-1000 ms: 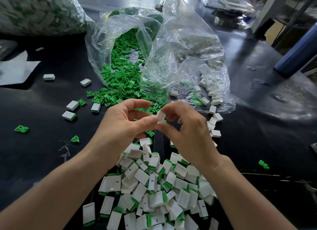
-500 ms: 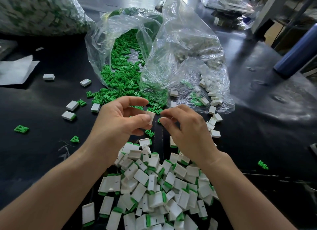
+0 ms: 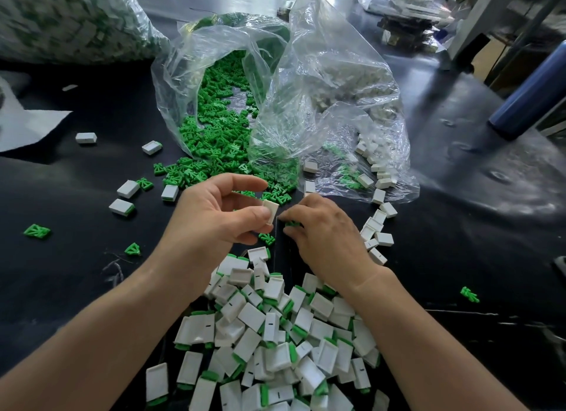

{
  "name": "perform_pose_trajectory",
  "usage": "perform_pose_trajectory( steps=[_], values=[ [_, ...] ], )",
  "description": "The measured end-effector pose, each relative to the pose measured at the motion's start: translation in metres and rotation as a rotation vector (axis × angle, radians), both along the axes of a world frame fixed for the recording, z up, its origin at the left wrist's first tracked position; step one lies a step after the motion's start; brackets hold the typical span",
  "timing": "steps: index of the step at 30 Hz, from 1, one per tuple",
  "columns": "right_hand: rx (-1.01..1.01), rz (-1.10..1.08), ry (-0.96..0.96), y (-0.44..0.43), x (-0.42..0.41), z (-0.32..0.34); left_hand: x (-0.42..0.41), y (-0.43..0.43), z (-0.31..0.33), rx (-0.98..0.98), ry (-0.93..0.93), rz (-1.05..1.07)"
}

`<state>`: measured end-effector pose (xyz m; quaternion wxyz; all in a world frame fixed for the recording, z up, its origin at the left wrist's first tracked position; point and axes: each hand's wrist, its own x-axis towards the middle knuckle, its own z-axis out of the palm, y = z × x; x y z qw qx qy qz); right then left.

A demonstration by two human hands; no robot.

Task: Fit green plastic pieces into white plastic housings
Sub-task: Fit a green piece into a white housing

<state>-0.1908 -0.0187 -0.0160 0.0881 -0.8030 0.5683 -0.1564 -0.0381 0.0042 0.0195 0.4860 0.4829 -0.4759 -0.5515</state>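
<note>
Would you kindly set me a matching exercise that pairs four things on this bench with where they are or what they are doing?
Things:
1. left hand
2. right hand
3. finished pile
4. blue tube

Places or states:
A. far right of the view
B. pinches a green piece
C. holds a white housing
D. lies between the forearms

Pairs: 1-C, 2-B, 3-D, 4-A
</note>
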Motion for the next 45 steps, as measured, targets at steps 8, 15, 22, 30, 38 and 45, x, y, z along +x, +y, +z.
perform_pose_trajectory(
  steps=[8, 15, 22, 30, 38, 45],
  values=[
    [0.078, -0.092, -0.094, -0.001, -0.004, 0.001, 0.001, 0.001, 0.0, 0.007, 0.023, -0.012],
    [0.074, -0.138, -0.506, 0.003, -0.018, 0.016, 0.001, 0.001, 0.001, 0.003, 0.059, -0.032],
    [0.257, -0.025, -0.9, 0.016, -0.017, 0.036, 0.0, 0.001, -0.002, -0.039, -0.02, -0.054],
    [0.344, 0.044, -0.937, 0.02, -0.013, 0.039, 0.0, 0.0, -0.004, -0.031, -0.034, -0.05],
    [0.302, 0.002, -0.855, 0.02, -0.011, 0.033, 0.001, 0.0, -0.005, -0.033, -0.036, -0.055],
    [0.14, -0.031, -0.847, 0.019, -0.012, 0.032, 0.001, 0.0, -0.005, -0.032, -0.029, -0.063]
  ],
)
